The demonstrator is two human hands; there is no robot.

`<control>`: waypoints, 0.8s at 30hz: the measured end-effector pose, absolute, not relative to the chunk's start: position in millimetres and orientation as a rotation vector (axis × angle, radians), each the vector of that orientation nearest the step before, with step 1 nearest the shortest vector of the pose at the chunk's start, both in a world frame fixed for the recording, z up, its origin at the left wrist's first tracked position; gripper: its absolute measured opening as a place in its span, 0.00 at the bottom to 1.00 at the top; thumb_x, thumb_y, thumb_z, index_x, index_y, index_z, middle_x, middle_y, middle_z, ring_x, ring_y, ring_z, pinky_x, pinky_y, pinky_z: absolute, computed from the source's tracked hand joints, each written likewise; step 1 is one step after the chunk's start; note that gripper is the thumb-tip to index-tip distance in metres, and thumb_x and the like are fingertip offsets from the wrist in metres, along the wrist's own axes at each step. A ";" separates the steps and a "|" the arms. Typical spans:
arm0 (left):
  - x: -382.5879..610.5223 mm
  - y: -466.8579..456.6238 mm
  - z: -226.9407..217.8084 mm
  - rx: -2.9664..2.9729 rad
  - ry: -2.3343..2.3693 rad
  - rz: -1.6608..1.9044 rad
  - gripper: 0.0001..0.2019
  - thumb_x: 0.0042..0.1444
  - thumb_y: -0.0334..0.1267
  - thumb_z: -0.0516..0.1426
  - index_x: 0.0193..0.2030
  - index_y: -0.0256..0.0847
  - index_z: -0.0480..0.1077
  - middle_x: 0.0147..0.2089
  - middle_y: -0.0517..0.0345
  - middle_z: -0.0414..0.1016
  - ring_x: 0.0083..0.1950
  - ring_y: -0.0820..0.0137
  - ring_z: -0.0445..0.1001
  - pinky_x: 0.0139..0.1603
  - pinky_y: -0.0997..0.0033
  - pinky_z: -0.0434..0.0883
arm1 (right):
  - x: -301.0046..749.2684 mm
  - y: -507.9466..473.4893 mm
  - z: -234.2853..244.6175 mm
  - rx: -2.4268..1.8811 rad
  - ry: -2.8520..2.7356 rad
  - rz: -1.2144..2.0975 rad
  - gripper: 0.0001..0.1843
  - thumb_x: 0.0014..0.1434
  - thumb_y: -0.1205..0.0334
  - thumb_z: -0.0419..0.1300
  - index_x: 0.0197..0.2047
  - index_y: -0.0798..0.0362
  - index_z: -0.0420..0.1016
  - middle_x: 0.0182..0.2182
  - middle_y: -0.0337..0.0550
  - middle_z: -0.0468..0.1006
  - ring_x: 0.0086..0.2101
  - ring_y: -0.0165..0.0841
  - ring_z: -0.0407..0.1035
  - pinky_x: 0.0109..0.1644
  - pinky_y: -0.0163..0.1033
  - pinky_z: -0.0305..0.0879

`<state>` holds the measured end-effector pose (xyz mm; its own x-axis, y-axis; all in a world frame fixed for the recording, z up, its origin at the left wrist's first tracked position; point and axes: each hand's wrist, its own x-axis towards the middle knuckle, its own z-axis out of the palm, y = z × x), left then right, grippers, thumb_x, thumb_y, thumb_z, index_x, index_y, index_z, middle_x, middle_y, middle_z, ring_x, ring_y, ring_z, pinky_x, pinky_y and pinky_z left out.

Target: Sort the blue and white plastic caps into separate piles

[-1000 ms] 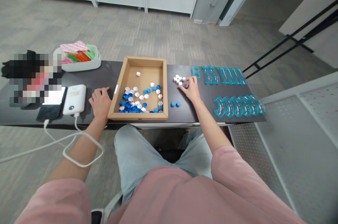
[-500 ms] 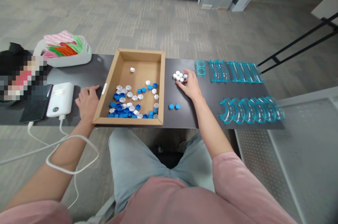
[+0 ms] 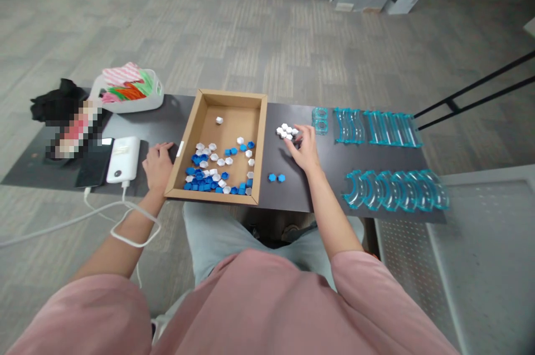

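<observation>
A compact group of white hexagonal pieces (image 3: 286, 131) lies on the dark table to the right of the cardboard box. At its right side is my right hand (image 3: 306, 150), with thumb and fingers apart and nothing held between them; the fingertips are close to the pieces, and whether they touch is unclear. Two blue hexagonal pieces (image 3: 276, 178) lie side by side nearer the table's front edge. My left hand (image 3: 159, 164) rests on the table beside the box's left wall, fingers loosely spread and holding nothing. Blue and white hexagonal pieces lie scattered inside the cardboard box (image 3: 262, 149).
Teal-edged clear plastic parts (image 3: 395, 190) lie in rows on the right, with a small teal piece (image 3: 320, 121) behind. At left stand a white power bank (image 3: 123, 159) with cables, a dark phone (image 3: 96, 163) and a white bin (image 3: 159, 96) of colourful items.
The head view has shifted, moving the table rightward and down in the picture. My right hand has drawn back slightly from the white pieces, which sit closer together. My left hand stays put.
</observation>
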<state>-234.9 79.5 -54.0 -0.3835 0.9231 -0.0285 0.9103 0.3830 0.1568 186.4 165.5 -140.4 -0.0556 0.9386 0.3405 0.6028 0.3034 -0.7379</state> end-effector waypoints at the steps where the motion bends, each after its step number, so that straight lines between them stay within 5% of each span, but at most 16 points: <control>1: -235.1 79.4 -53.2 1.678 2.516 0.178 0.27 0.78 0.37 0.48 0.77 0.29 0.68 0.77 0.30 0.67 0.81 0.46 0.63 0.79 0.47 0.63 | 186.1 164.7 -137.4 -1.370 -1.766 0.517 0.26 0.72 0.43 0.65 0.67 0.45 0.74 0.58 0.55 0.76 0.41 0.43 0.75 0.61 0.62 0.79; 7: -241.5 75.0 -52.6 1.735 2.460 0.193 0.29 0.79 0.42 0.45 0.79 0.31 0.66 0.76 0.27 0.66 0.77 0.42 0.65 0.75 0.47 0.63 | 149.0 158.8 -83.7 -1.259 -1.985 0.447 0.15 0.77 0.48 0.57 0.54 0.44 0.82 0.47 0.50 0.82 0.47 0.47 0.75 0.59 0.57 0.73; 12: -245.6 70.2 -52.0 1.793 2.409 0.229 0.30 0.79 0.42 0.43 0.80 0.31 0.65 0.76 0.26 0.65 0.76 0.42 0.64 0.72 0.49 0.62 | 65.5 168.6 -32.7 -1.021 -2.636 0.370 0.12 0.73 0.59 0.63 0.55 0.49 0.85 0.52 0.52 0.85 0.56 0.50 0.75 0.63 0.52 0.62; 17: -244.5 65.2 -48.5 1.793 2.368 0.264 0.30 0.80 0.40 0.40 0.79 0.30 0.65 0.76 0.24 0.64 0.76 0.42 0.64 0.70 0.48 0.61 | 10.9 181.6 -29.9 -1.212 -2.975 0.270 0.10 0.66 0.67 0.69 0.50 0.56 0.88 0.55 0.59 0.86 0.59 0.54 0.76 0.62 0.52 0.60; 24: -244.7 62.0 -50.2 1.807 2.344 0.381 0.29 0.80 0.41 0.42 0.77 0.27 0.67 0.76 0.21 0.65 0.76 0.41 0.64 0.70 0.47 0.60 | 62.8 174.6 -22.2 -1.266 -2.568 0.350 0.14 0.67 0.57 0.70 0.52 0.54 0.85 0.51 0.52 0.86 0.50 0.48 0.79 0.57 0.49 0.69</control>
<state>-244.7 62.0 -50.2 -0.2588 0.9654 0.0305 0.9253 0.2388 0.2947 62.8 174.6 -22.2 -0.5879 0.7997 0.1216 0.7380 0.5918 -0.3243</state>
